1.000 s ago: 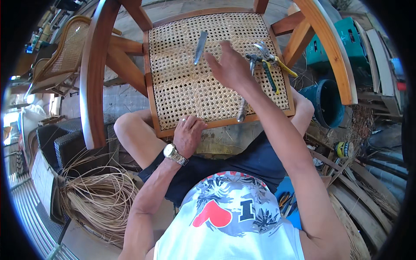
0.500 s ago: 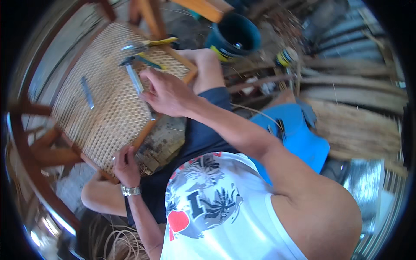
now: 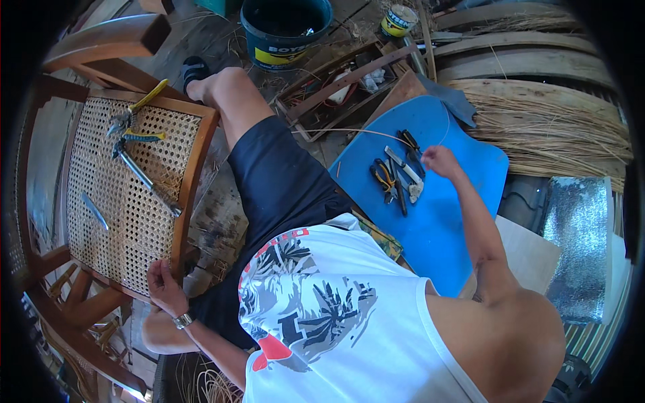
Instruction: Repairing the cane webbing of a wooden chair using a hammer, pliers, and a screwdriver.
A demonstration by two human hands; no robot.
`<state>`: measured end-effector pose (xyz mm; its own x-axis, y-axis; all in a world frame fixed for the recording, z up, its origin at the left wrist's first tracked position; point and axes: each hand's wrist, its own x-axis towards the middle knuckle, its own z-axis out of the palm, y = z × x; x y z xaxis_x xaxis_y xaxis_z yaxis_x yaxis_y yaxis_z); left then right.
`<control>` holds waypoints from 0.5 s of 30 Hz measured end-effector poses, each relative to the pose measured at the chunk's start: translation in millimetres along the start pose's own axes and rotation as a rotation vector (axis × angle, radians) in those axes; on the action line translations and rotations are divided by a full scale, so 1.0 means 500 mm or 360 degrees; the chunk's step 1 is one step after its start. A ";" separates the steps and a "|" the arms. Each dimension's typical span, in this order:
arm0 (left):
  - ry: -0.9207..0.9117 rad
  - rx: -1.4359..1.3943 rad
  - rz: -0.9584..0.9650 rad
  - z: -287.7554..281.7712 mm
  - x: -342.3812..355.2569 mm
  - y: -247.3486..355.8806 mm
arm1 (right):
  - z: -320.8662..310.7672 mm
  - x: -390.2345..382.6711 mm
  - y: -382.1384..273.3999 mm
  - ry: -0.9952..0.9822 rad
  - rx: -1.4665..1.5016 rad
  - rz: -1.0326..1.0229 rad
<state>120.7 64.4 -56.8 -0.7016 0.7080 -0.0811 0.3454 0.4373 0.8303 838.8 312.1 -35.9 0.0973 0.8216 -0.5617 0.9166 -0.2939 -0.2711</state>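
Dk teal bucket [image 3: 267,41] & sm. yellow can [image 3: 398,22] nr wooden tray [image 3: 336,88], w/ planks [image 3: 517,62] + silver sheet [image 3: 576,248] at rt.

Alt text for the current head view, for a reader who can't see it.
A person's right hand is beside tools on a blue panel; the left hand is at the edge of a cane seat, where a hammer and a metal strip lie.

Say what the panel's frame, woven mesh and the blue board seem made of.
Frame: likely varnished wood; brown with a sheen. Woven mesh: probably cane, unpainted; pale strands, open holes. Blue board: perhaps plastic, smooth; even colour, rounded corners.
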 end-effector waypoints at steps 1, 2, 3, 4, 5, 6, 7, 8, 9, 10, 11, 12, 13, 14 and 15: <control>0.0008 -0.0045 -0.0062 0.000 -0.002 0.002 | 0.023 -0.008 0.007 -0.0236 -0.0050 0.0153; 0.0028 -0.0026 0.0002 0.001 -0.003 0.005 | 0.049 -0.016 0.008 -0.0240 -0.0037 0.0161; 0.0030 0.0008 -0.0022 0.002 -0.005 0.006 | 0.076 -0.024 0.005 -0.0489 -0.0174 0.0261; 0.0018 0.0011 -0.0054 0.001 -0.006 0.008 | 0.097 -0.032 0.002 -0.0708 -0.0307 0.0335; 0.0029 0.0039 -0.0039 0.001 -0.006 0.009 | 0.118 -0.044 0.002 -0.0735 -0.0305 0.0361; 0.0021 0.0050 -0.0062 -0.001 -0.006 0.009 | 0.137 -0.053 0.004 -0.0332 -0.0373 0.0440; 0.0003 0.0054 -0.0078 -0.002 -0.005 0.009 | 0.151 -0.053 0.009 0.0018 -0.0419 0.0529; 0.0009 0.0070 -0.0084 -0.005 -0.005 0.009 | 0.160 -0.053 0.019 0.0065 -0.0432 0.0518; -0.0001 0.0028 -0.0053 -0.005 -0.003 0.008 | 0.156 -0.046 0.036 0.0243 -0.0261 0.0474; -0.0049 -0.0008 -0.0034 -0.005 -0.002 0.008 | 0.151 -0.036 0.056 0.0457 -0.0101 0.0504; -0.0014 -0.0013 -0.0027 -0.005 -0.002 0.009 | 0.144 -0.022 0.074 0.0419 -0.0093 0.0433; -0.0046 -0.0023 -0.0019 -0.005 -0.003 0.010 | 0.134 -0.003 0.091 0.0569 -0.0063 0.0261; -0.0078 -0.0039 -0.0015 -0.003 -0.004 0.012 | 0.127 0.015 0.105 0.0765 -0.0047 0.0099; -0.0071 -0.0046 -0.0024 0.001 -0.006 0.016 | 0.120 0.037 0.114 0.0720 -0.0047 0.0078; -0.0054 -0.0041 -0.0030 0.005 -0.008 0.022 | 0.118 0.060 0.117 0.0675 0.0013 -0.0005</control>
<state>128.7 67.5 -48.7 -0.6860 0.7185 -0.1152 0.3159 0.4367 0.8423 872.3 290.8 -114.6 0.2469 0.9502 -0.1900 0.9142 -0.2935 -0.2795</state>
